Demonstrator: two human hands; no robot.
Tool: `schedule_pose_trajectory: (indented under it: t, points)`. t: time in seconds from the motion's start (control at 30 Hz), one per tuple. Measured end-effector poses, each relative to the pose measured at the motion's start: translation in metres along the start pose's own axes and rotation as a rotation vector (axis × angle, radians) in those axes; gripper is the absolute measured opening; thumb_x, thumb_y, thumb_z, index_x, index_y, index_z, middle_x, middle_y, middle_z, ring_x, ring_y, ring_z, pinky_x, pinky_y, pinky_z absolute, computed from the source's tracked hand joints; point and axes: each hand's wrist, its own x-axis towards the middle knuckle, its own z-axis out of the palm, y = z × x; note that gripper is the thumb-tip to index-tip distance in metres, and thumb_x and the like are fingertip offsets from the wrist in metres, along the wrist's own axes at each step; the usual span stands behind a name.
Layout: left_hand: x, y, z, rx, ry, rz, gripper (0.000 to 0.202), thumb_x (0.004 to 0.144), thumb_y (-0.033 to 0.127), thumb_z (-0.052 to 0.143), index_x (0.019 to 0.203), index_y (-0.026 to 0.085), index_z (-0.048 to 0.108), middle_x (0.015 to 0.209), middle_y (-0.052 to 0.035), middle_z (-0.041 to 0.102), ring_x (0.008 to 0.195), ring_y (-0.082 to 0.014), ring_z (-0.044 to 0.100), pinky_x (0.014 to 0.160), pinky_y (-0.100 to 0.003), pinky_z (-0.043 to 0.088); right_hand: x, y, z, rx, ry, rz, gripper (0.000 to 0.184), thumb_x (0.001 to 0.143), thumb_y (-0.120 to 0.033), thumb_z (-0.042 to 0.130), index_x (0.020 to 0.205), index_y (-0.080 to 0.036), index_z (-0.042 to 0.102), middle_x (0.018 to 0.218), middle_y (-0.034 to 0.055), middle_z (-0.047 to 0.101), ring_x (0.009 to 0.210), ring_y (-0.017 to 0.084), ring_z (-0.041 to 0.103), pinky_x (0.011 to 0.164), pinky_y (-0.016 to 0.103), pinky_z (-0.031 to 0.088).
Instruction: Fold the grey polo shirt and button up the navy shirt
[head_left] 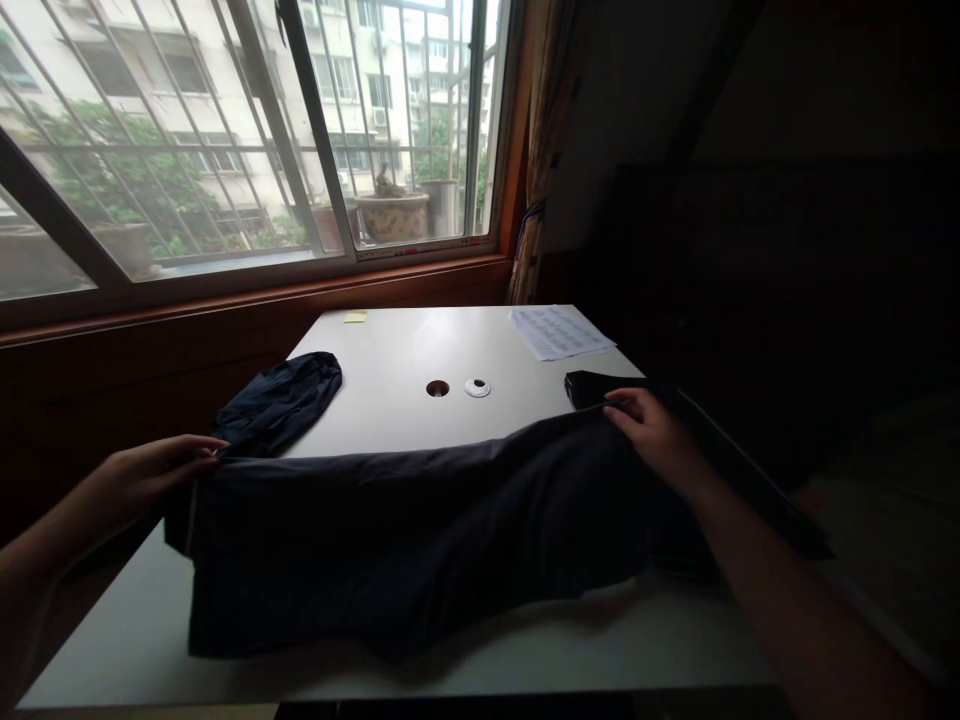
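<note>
A dark navy garment (405, 540) lies spread across the near half of a white table (405, 350). My left hand (157, 465) pinches the garment's upper left corner near the table's left edge, fingers closed on the cloth. My right hand (652, 425) grips the upper right corner of the same garment, fingers curled over the fabric. One sleeve (281, 400) stretches out toward the far left, and another dark piece of the garment (592, 385) sticks out just beyond my right hand.
A printed paper sheet (559, 330) lies at the table's far right. A round cable hole (437, 388) and its white cap (477, 387) sit mid-table. A small yellow note (355, 317) is at the far edge. A barred window (247, 130) and a curtain (540, 150) stand behind.
</note>
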Motion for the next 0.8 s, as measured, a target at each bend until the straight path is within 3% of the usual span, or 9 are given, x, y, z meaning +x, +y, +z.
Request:
schedule_pose_trajectory:
  t: [0.07, 0.23, 0.4, 0.5, 0.57, 0.67, 0.8]
  points:
    - [0.031, -0.01, 0.027, -0.087, -0.123, 0.01, 0.081, 0.066, 0.085, 0.055, 0.107, 0.016, 0.07, 0.1, -0.003, 0.076, 0.097, -0.0249, 0.067, 0.089, -0.033, 0.052, 0.017, 0.008, 0.03, -0.101, -0.049, 0.016, 0.032, 0.087, -0.037, 0.06, 0.115, -0.021, 0.061, 0.105, 0.0088, 0.07, 0.1, 0.026, 0.067, 0.088, 0.039, 0.052]
    - [0.072, -0.032, 0.076, 0.07, -0.161, 0.071, 0.068, 0.077, 0.074, 0.05, 0.104, 0.015, 0.071, 0.104, -0.0062, 0.074, 0.099, -0.0257, 0.065, 0.093, -0.033, 0.048, 0.041, 0.023, 0.08, -0.336, -0.15, 0.033, 0.032, 0.092, -0.026, 0.058, 0.122, -0.017, 0.057, 0.114, 0.0136, 0.068, 0.103, 0.025, 0.066, 0.088, 0.035, 0.052]
    - [0.074, -0.049, 0.092, 0.225, -0.112, 0.153, 0.044, 0.082, 0.054, 0.051, 0.1, 0.021, 0.074, 0.104, -0.0079, 0.074, 0.099, -0.028, 0.064, 0.092, -0.036, 0.048, 0.043, 0.019, 0.087, -0.425, -0.169, 0.009, 0.031, 0.095, -0.031, 0.059, 0.122, -0.017, 0.059, 0.119, 0.0126, 0.063, 0.101, 0.023, 0.064, 0.086, 0.039, 0.055]
    - [0.066, -0.044, 0.095, 0.34, 0.012, 0.197, 0.036, 0.085, 0.046, 0.051, 0.102, 0.024, 0.075, 0.11, -0.0072, 0.071, 0.104, -0.0306, 0.06, 0.096, -0.043, 0.046, 0.033, 0.006, 0.092, -0.465, -0.162, -0.071, 0.032, 0.096, -0.035, 0.059, 0.123, -0.017, 0.058, 0.125, 0.0097, 0.059, 0.104, 0.021, 0.062, 0.088, 0.042, 0.054]
    - [0.061, -0.025, 0.101, 0.378, 0.117, 0.241, 0.035, 0.088, 0.041, 0.049, 0.109, 0.025, 0.072, 0.118, -0.007, 0.068, 0.111, -0.0317, 0.057, 0.1, -0.047, 0.044, 0.021, -0.009, 0.102, -0.482, -0.16, -0.131, 0.031, 0.096, -0.034, 0.058, 0.123, -0.018, 0.058, 0.126, 0.0101, 0.059, 0.105, 0.022, 0.062, 0.089, 0.042, 0.054]
    - [0.05, 0.028, 0.124, 0.293, 0.168, 0.439, 0.041, 0.094, 0.042, 0.045, 0.126, 0.023, 0.063, 0.13, -0.0081, 0.062, 0.127, -0.0288, 0.05, 0.109, -0.045, 0.039, -0.008, -0.04, 0.132, -0.488, -0.177, -0.23, 0.033, 0.098, -0.031, 0.052, 0.129, -0.019, 0.058, 0.136, 0.0152, 0.055, 0.12, 0.027, 0.056, 0.103, 0.045, 0.046]
    - [0.029, 0.11, 0.175, 0.28, -0.011, 0.658, 0.052, 0.098, 0.049, 0.041, 0.147, 0.029, 0.042, 0.155, -0.0049, 0.039, 0.146, -0.0293, 0.029, 0.116, -0.051, 0.031, -0.059, -0.081, 0.175, -0.446, -0.366, -0.642, 0.056, 0.098, -0.047, 0.045, 0.147, -0.018, 0.041, 0.156, 0.0121, 0.037, 0.143, 0.031, 0.032, 0.118, 0.051, 0.025]
